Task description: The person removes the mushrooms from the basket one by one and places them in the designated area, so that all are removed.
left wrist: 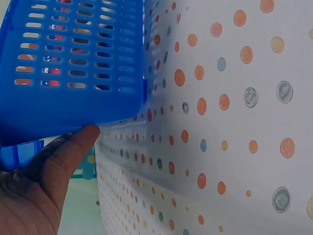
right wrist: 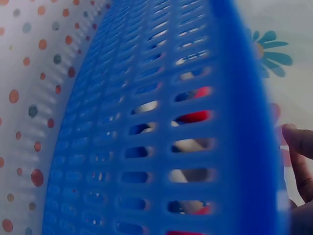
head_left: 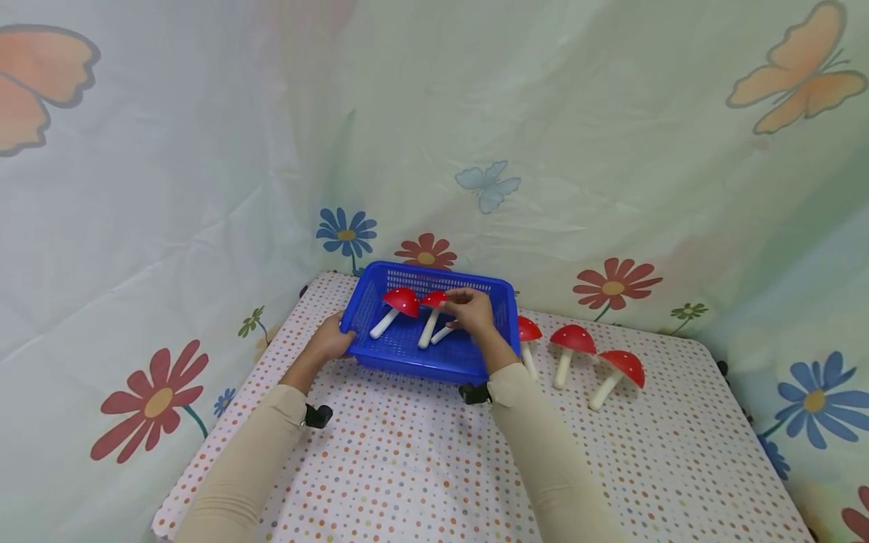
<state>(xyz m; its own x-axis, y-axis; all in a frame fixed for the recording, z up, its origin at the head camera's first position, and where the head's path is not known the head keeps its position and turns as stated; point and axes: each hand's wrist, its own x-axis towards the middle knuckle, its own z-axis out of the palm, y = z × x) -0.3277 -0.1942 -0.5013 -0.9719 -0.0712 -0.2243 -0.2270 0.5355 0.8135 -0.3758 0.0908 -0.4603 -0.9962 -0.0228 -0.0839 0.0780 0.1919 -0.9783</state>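
Note:
A blue plastic basket (head_left: 407,367) with slotted walls stands on the table, and my left hand (head_left: 331,338) grips its left end, thumb along the wall in the left wrist view. Inside lie red-capped, white-stemmed toy mushrooms: one at the left (head_left: 402,302), one in the middle (head_left: 429,329), and a third showing only its stem (head_left: 443,334), its cap hidden by my right hand (head_left: 470,309). That hand hovers over the basket, fingers loosely bent near the middle cap. In the right wrist view its fingers (right wrist: 298,142) stand apart above the rim.
To the right of the basket, three more toy mushrooms lie on the dotted tablecloth (head_left: 380,467): one against the basket (head_left: 529,330), one beside it (head_left: 572,339) and one farther right (head_left: 624,367). A flower-and-butterfly curtain (head_left: 577,188) hangs behind the table.

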